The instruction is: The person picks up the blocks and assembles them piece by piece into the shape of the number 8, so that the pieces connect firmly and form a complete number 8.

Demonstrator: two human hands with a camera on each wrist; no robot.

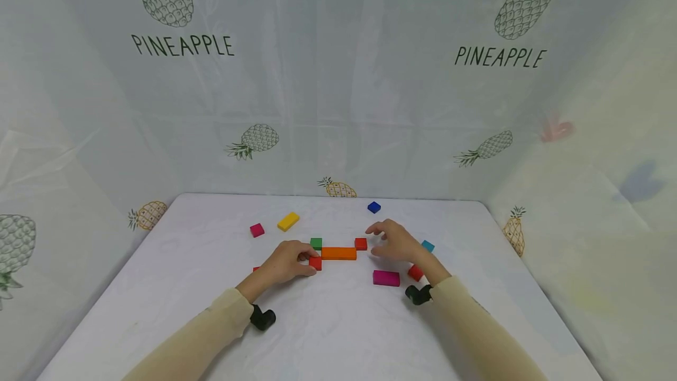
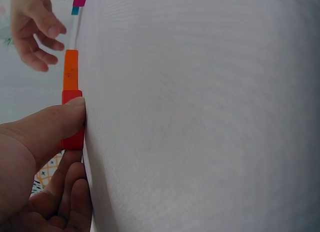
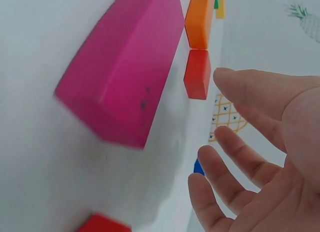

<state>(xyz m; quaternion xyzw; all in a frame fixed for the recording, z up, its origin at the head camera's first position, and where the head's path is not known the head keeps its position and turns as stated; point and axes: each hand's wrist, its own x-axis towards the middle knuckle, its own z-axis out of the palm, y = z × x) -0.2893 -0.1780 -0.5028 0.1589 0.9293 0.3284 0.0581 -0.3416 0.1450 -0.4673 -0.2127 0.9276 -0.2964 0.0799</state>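
Pineapple-printed sheeting (image 1: 338,93) backs the white tabletop (image 1: 338,334), its far edge just beyond a blue block (image 1: 374,207), open surface between the sleeves (image 1: 195,340). The left hand (image 1: 287,261) pinches a red block (image 1: 316,264) at the near left corner of an orange bar (image 1: 339,253); the right hand (image 1: 395,243), fingers apart, hovers beside a second red block (image 1: 361,244) at the bar's right end. A magenta block (image 1: 386,278) and a third red block (image 1: 415,273) lie on that hand's near side.

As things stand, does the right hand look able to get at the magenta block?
Probably yes: the right hand is empty and near, and no other block covers the magenta block.
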